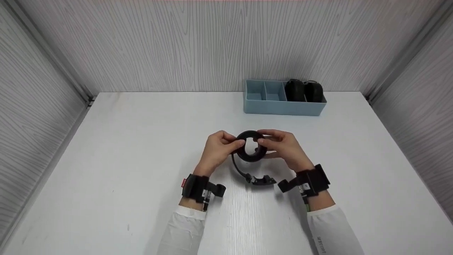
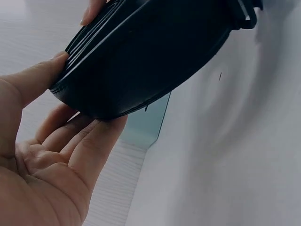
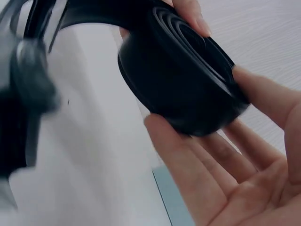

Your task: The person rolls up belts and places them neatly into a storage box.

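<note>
Sitting on the white table (image 1: 141,159), far right, a blue organizer (image 1: 269,102) holds two rolled black belts (image 1: 303,90) in its right compartment. Near centre, both hands pinch a coiled black belt (image 1: 250,150) just above the table: left hand (image 1: 217,148) and right hand (image 1: 285,147) curl around its rim, buckle end (image 1: 261,180) trailing nearer. Loosening either pinch would likely let the springy coil unwind

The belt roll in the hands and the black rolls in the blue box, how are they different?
The belt roll is gripped by both hands above the table, its buckle end trailing loose; the black rolls stand untouched in the blue box. The belt roll shows an open middle; the black rolls look closed. Both are black.
</note>
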A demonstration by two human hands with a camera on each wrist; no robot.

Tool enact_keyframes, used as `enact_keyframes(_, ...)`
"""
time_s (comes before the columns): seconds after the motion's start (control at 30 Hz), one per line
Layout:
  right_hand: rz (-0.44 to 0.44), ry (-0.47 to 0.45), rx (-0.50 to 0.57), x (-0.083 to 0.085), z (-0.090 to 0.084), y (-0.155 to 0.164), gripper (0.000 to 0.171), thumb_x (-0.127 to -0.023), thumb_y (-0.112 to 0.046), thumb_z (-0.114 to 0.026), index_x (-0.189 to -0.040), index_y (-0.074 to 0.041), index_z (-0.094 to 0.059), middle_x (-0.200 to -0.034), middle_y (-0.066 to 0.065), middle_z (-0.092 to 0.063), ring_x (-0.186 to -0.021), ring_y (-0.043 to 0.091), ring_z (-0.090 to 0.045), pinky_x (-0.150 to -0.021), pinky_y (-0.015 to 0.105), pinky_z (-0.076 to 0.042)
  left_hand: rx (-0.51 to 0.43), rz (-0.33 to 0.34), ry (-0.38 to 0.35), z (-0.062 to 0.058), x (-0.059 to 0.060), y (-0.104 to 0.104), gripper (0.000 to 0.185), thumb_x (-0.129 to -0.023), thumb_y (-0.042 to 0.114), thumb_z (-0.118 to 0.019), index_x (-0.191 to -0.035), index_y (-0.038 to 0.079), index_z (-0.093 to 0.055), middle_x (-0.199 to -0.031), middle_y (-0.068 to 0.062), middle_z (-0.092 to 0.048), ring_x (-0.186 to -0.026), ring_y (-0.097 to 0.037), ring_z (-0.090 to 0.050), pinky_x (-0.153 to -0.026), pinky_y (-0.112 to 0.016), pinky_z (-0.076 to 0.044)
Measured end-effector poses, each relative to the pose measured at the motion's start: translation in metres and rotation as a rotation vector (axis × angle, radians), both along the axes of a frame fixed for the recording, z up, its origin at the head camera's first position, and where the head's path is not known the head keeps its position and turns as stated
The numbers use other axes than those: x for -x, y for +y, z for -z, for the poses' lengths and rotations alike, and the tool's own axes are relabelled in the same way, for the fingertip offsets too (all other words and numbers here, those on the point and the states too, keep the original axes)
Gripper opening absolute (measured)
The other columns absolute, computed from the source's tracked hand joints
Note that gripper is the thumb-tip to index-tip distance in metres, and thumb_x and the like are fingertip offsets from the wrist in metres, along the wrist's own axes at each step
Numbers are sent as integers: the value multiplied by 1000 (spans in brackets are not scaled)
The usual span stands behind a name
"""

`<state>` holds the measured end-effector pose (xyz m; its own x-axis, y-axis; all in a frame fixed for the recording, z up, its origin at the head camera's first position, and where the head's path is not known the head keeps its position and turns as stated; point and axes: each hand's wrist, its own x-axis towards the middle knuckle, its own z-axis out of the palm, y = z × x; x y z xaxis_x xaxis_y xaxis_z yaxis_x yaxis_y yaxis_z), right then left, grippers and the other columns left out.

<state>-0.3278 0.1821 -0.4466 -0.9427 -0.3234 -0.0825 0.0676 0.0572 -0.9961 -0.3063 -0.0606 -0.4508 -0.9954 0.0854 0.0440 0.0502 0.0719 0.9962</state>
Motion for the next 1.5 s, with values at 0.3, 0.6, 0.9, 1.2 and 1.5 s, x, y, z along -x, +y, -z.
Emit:
enact_keyframes(0.3, -88, 24, -126, -2, -1, 1, 51, -93, -23, -82, -138, -6, -66, -122, 17, -73, -102, 28, -72, -74, 44, -63, 63, 117, -48, -1, -1, -6, 26, -88, 18, -85, -100, 2, -68, -91, -11, -78, -83, -19, -75, -74, -29, -56)
enact_keyframes(0.6, 57, 7, 39, -2, 4, -7, 52, -95, -19, -79, -141, -1, -62, -121, 16, -74, -97, 26, -75, -75, 41, -63, 3, -64, -21, 4, -1, 6, 32, -89, 25, -86, -98, 2, -65, -91, -12, -76, -82, -18, -74, -76, -29, -57)
enact_keyframes(0.9, 26, -24, 22, -1, 1, -5, 57, -94, -20, -80, -145, -5, -59, -127, 18, -71, -103, 30, -74, -81, 45, -62, 6, -57, 7, 3, 0, 4, 29, -88, 21, -86, -96, 1, -66, -87, -12, -76, -79, -18, -74, -72, -28, -57)
enact_keyframes(1.2, -116, 21, -131, -1, -3, 2, 60, -92, -23, -82, -144, -3, -60, -124, 17, -73, -112, 39, -69, -77, 45, -63, 56, 71, -23, 0, -1, -5, 28, -88, 20, -86, -97, 2, -67, -89, -10, -77, -79, -17, -74, -72, -28, -56)
enact_keyframes(1.5, 14, 12, -5, -2, 0, -4, 50, -92, -19, -82, -137, -2, -66, -116, 18, -75, -101, 29, -74, -77, 43, -63, 34, -29, -1, 2, 0, 3, 31, -88, 24, -86, -100, 2, -67, -93, -10, -76, -84, -18, -74, -75, -27, -56)
